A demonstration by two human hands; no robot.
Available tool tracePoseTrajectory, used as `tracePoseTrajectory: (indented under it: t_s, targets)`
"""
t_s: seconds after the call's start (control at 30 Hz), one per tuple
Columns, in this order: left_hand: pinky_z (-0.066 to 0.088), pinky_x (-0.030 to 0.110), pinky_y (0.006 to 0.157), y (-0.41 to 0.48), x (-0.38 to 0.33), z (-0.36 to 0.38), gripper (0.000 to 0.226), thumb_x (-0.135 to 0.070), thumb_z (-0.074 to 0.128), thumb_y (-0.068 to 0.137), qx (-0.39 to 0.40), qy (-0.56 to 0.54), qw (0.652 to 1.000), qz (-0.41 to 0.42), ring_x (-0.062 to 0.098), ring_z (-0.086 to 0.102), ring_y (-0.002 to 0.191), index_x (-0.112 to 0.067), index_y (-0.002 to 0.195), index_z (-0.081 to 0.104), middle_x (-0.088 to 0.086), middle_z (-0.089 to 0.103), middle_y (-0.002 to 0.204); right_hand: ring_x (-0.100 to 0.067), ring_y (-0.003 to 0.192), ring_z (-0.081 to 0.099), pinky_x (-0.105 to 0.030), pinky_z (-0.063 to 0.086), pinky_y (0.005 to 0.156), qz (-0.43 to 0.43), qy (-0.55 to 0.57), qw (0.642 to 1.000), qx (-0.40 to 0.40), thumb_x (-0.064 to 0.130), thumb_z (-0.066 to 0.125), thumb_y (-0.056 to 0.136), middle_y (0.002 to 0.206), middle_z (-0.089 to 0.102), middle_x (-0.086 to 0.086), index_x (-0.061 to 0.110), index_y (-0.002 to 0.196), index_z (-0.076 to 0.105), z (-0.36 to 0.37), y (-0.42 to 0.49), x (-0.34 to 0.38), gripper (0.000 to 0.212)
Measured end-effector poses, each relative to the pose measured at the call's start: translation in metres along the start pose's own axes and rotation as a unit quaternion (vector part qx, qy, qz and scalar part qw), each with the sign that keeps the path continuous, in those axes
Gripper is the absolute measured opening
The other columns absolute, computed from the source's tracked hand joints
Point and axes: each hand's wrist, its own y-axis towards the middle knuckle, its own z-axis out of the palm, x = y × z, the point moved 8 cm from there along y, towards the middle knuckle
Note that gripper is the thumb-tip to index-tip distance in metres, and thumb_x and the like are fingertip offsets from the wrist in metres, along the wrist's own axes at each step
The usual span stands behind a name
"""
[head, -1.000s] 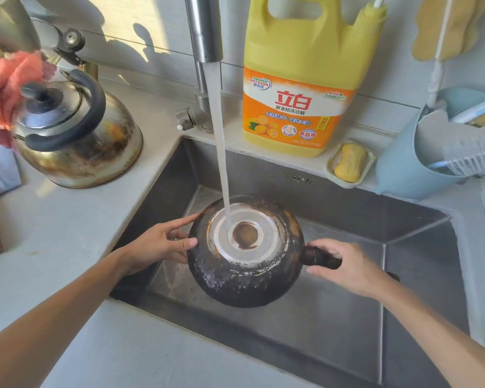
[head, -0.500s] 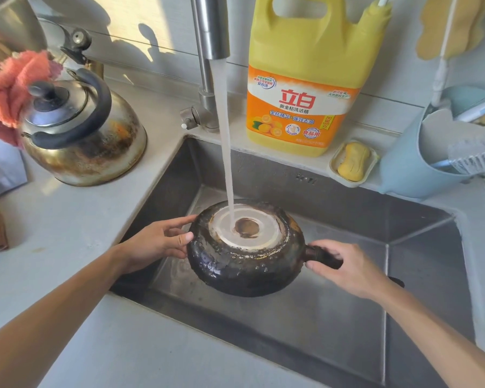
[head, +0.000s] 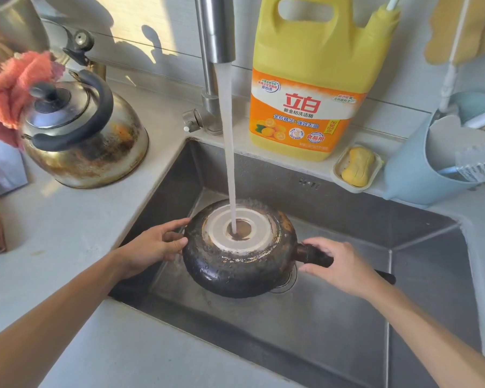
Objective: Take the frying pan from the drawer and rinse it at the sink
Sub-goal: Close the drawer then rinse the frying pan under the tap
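Note:
A blackened frying pan [head: 235, 264] is held upside down over the steel sink [head: 333, 326], its pale ringed base facing up. Water pours from the tap [head: 217, 32] and strikes the middle of that base. My left hand [head: 154, 245] grips the pan's left rim with thumb and fingers. My right hand [head: 339, 264] is closed around the dark handle, whose end pokes out past my wrist on the right.
A scorched steel kettle [head: 84, 135] stands on the counter to the left with a pink cloth [head: 11, 88] behind it. Along the sink's back ledge stand a yellow detergent jug [head: 314, 79], a soap dish [head: 357, 166] and a blue brush holder [head: 420, 166].
The pan has tipped from facing me to lying flatter, and the stream has moved from the base's far edge to its centre. Both hands keep their grip.

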Motion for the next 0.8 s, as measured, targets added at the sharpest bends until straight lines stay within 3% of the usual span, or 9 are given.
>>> tracePoseTrajectory:
  t_s: [0.13,0.23,0.33,0.37,0.47,0.57,0.7,0.8]
  targets:
    - [0.057,0.048,0.114,0.0,-0.006,-0.003,0.066,-0.059,0.071,0.091,-0.023,-0.005,1.0,0.007,0.019,0.072,0.127,-0.048,0.155,0.057,-0.007,0.08,0.132,-0.006,0.104,0.077,-0.047,0.059,0.101,0.014,0.024,1.0,0.001,0.083,0.076,0.073,0.107,0.081,0.023,0.049,0.118,0.073,0.0,-0.003,-0.003,0.057]
    - [0.056,0.043,0.104,0.0,-0.012,0.001,0.039,-0.046,0.063,0.106,-0.021,-0.019,0.999,0.031,0.01,0.072,0.107,-0.05,0.146,0.061,-0.011,0.084,0.115,-0.005,0.093,0.078,-0.048,0.062,0.094,0.02,0.038,0.999,0.004,0.096,0.066,0.067,0.102,0.082,0.021,0.049,0.115,0.075,0.002,-0.005,-0.006,0.068]
    - [0.054,0.039,0.098,-0.001,-0.016,0.001,0.038,-0.036,0.054,0.115,-0.03,-0.012,0.998,0.045,-0.009,0.069,0.083,-0.044,0.152,0.055,-0.026,0.078,0.086,-0.004,0.072,0.073,-0.046,0.061,0.086,0.032,0.054,0.998,0.004,0.068,0.079,0.081,0.087,0.081,0.015,0.045,0.108,0.078,0.004,-0.005,-0.009,0.036]
    - [0.055,0.039,0.098,-0.001,-0.017,0.001,0.041,-0.037,0.053,0.115,-0.034,-0.001,0.998,0.045,-0.009,0.069,0.083,-0.043,0.156,0.054,-0.026,0.077,0.085,-0.005,0.066,0.071,-0.044,0.061,0.084,0.035,0.054,0.998,0.0,0.059,0.081,0.085,0.084,0.081,0.013,0.044,0.107,0.079,0.004,-0.004,-0.009,0.026]
    - [0.058,0.036,0.099,-0.003,-0.021,0.002,0.049,-0.046,0.049,0.115,-0.032,0.028,0.998,0.053,0.0,0.074,0.103,-0.044,0.164,0.049,-0.023,0.081,0.11,-0.023,0.065,0.073,-0.035,0.055,0.074,0.041,0.064,0.997,0.011,0.043,0.084,0.092,0.08,0.08,0.01,0.04,0.104,0.079,0.006,-0.005,-0.01,0.014]
    - [0.059,0.032,0.098,-0.008,-0.027,0.004,0.056,-0.054,0.047,0.11,-0.027,0.058,0.996,0.069,0.008,0.074,0.12,-0.047,0.166,0.044,-0.014,0.077,0.137,-0.022,0.063,0.075,-0.034,0.053,0.074,0.046,0.073,0.996,0.024,0.04,0.081,0.095,0.08,0.079,0.006,0.036,0.104,0.08,0.008,-0.007,-0.013,0.01]
    - [0.062,0.035,0.103,-0.012,-0.032,0.002,0.062,-0.06,0.053,0.101,-0.037,0.075,0.992,0.098,0.007,0.073,0.123,-0.052,0.163,0.047,-0.015,0.075,0.139,-0.025,0.063,0.075,-0.018,0.046,0.059,0.06,0.082,0.994,0.045,0.04,0.076,0.099,0.084,0.081,-0.002,0.027,0.097,0.08,0.007,-0.012,-0.016,0.014]
    - [0.059,0.027,0.097,-0.011,-0.033,0.002,0.058,-0.056,0.057,0.099,-0.029,0.07,0.992,0.102,0.01,0.071,0.125,-0.056,0.157,0.05,-0.015,0.075,0.141,-0.02,0.061,0.073,-0.028,0.05,0.057,0.072,0.102,0.99,0.061,0.037,0.075,0.101,0.085,0.082,-0.004,0.026,0.092,0.08,0.005,-0.013,-0.017,0.014]
